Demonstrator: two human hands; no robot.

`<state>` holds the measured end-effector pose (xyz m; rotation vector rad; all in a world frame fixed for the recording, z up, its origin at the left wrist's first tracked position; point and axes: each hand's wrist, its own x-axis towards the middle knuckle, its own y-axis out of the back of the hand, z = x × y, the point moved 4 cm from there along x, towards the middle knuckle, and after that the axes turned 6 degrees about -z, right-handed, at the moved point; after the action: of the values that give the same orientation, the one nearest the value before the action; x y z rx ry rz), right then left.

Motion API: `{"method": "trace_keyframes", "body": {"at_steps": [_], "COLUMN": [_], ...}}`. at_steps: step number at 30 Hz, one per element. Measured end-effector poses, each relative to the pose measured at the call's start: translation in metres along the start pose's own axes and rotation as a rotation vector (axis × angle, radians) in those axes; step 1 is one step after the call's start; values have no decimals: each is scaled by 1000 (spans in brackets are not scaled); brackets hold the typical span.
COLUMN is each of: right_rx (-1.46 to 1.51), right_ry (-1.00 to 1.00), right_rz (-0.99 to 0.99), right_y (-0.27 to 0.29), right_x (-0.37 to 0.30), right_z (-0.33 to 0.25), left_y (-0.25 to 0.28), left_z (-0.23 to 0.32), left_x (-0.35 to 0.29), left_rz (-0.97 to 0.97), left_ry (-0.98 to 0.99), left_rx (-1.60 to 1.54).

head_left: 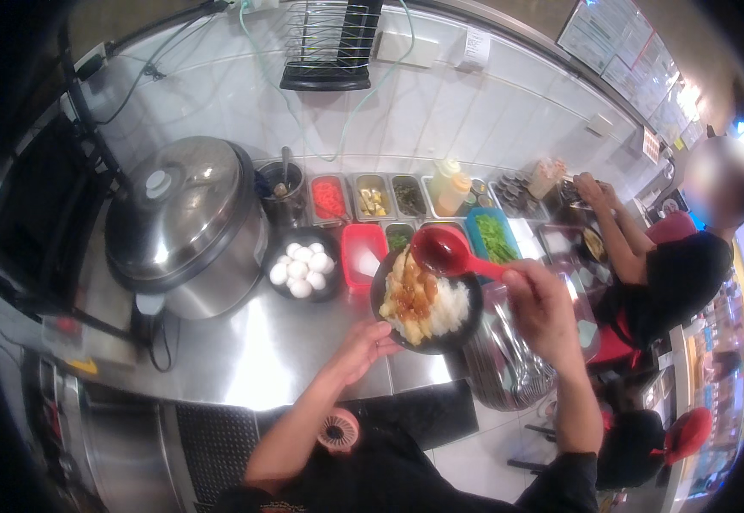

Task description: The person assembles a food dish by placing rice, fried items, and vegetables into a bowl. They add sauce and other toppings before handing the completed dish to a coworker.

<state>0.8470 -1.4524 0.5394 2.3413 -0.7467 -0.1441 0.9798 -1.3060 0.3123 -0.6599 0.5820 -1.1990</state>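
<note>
Closed around the handle of a red ladle (442, 250), the right hand (543, 308) holds its scoop over the upper edge of a dark bowl (440, 345). Meanwhile the left hand (362, 352) grips that bowl at its lower-left side, thumb by the rim; how far the fingers reach underneath is hidden. The bowl hangs near the front edge of the steel counter (218, 363), with white rice (451, 308) on its right side and pale pieces under brown sauce (412, 299) on its left.

Judging by looks, the bowl is stiff and moderately heavy with its load, the rice soft and the sauce slick (a wet rim would slip easily). It is best taken low on the outer wall, palm beneath and thumb clear of the food, and kept level. The ladle seems light and rigid; well back on the handle is the sensible hold, since tilting the scoop could spill any liquid.
</note>
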Motion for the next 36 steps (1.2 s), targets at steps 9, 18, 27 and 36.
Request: {"method": "trace_keyframes", "body": {"at_steps": [9, 18, 27, 36], "right_rx": [-54, -144, -129, -200], "right_ry": [-11, 62, 222, 252], "right_rz": [36, 9, 48, 133], "right_y": [5, 7, -2, -4], "right_x": [6, -12, -13, -27], "right_z": [-4, -14, -14, 14], "left_y": [0, -5, -13, -7], "left_z": [-1, 4, 10, 8], "left_x": [-1, 7, 7, 5], "left_rz": [5, 21, 9, -4], "left_ry": [-2, -28, 25, -57], "left_rx": [37, -8, 24, -8]}}
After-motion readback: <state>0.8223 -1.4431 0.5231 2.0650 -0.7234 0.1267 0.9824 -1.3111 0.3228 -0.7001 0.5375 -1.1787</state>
